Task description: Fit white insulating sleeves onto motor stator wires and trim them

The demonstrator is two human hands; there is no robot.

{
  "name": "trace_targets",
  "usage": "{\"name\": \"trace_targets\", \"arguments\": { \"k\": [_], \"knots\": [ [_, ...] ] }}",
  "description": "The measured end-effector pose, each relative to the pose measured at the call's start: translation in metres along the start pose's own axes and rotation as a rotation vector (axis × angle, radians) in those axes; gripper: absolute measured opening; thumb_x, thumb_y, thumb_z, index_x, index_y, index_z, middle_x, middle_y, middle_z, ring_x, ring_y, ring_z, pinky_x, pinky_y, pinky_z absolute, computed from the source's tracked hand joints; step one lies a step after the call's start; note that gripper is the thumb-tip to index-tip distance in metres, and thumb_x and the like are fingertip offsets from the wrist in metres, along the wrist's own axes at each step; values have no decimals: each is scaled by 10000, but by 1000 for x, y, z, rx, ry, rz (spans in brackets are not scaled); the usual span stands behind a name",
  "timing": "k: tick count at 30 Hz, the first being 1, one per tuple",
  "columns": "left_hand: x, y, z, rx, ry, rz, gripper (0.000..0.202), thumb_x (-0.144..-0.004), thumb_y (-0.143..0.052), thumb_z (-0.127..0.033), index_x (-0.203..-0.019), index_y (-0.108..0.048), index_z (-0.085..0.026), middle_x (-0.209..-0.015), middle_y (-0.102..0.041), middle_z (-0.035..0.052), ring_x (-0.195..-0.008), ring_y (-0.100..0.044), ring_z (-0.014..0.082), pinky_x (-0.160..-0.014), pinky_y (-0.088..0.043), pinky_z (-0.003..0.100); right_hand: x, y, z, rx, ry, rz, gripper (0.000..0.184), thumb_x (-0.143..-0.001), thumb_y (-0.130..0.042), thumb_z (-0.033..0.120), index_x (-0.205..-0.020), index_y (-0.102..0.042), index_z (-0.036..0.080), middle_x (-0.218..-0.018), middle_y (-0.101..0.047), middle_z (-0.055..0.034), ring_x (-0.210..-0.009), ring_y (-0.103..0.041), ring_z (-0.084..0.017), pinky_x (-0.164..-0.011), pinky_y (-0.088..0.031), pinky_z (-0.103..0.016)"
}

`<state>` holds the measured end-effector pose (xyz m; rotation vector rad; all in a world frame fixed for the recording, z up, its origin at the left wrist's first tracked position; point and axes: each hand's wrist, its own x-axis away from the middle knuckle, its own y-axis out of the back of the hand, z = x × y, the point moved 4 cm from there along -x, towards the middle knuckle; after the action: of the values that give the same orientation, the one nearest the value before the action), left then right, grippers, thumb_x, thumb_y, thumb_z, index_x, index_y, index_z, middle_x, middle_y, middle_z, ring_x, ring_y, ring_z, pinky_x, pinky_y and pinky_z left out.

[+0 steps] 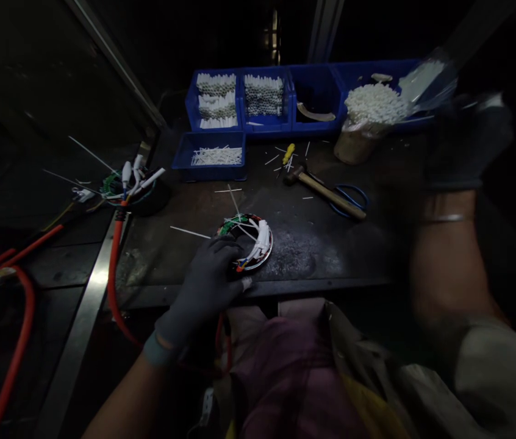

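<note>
My left hand (212, 268), in a grey glove, grips the near left side of a ring-shaped motor stator (265, 244) at the front of the bench. White sleeved leads are bundled inside the ring, with green and red wires at its rim and thin white strips sticking out. Part of the ring is hidden under my fingers. At the far right my right hand (468, 140), in a dark glove, is raised, away from the stator. Near it is a clear plastic bag (427, 82). The hand's fingers are blurred and dark, so their grip is unclear.
Blue bins (265, 122) with white tubes line the bench's back, beside a tub of white sticks (374, 105). A blue tray (216, 171) holds thin white pieces. A hammer (331, 194) lies by blue-handled pliers (354, 198). Another wired stator (148, 198) and an orange cable (114, 262) are left.
</note>
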<state>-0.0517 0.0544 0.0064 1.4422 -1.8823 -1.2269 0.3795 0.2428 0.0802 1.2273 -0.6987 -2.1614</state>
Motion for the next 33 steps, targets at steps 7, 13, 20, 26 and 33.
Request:
{"name": "trace_targets", "arguments": {
  "k": [7, 13, 20, 26, 33],
  "knots": [
    [-2, 1, -9, -58, 9, 41, 349, -759, -804, -324, -1050, -683, -177, -1210, -686, 150, -1201, -604, 363, -1000, -516, 524, 188, 74, 87, -969, 323, 472, 219, -901, -740, 170, -1088, -775, 279, -1016, -771, -47, -954, -726, -209, -857, -580, -351],
    [-1, -2, -6, -72, -3, 47, 636, -752, -774, -315, -1349, -599, -184, -1290, -683, 136, -1245, -579, 368, -1062, -475, 543, 273, 107, 117, -1299, 291, 890, 169, -1022, -600, 373, -1043, -733, 271, -804, -740, -37, -736, -708, -193, -662, -569, -340],
    [0, -8, -10, -125, -24, -8, 558, -782, -711, -294, -1319, -625, -171, -1216, -714, 143, -1261, -574, 380, -1069, -444, 545, 302, 96, 114, -1384, 166, 977, 232, -1009, -610, 445, -969, -690, 231, -795, -720, -42, -718, -692, -169, -650, -563, -297],
    [1, -9, -9, -122, -22, -35, 551, -788, -686, -293, -1323, -629, -175, -1191, -728, 131, -1254, -582, 363, -1071, -441, 523, 306, 96, 113, -1415, 123, 980, 221, -993, -642, 441, -951, -681, 227, -802, -715, -33, -719, -687, -156, -654, -555, -282],
    [0, -10, -10, -122, -24, -37, 555, -781, -683, -282, -1321, -633, -167, -1199, -730, 129, -1264, -575, 365, -1077, -426, 519, 310, 87, 117, -1332, 124, 931, 110, -995, -658, 355, -1018, -681, 249, -839, -726, -16, -746, -706, -151, -673, -559, -271]
  ]
}}
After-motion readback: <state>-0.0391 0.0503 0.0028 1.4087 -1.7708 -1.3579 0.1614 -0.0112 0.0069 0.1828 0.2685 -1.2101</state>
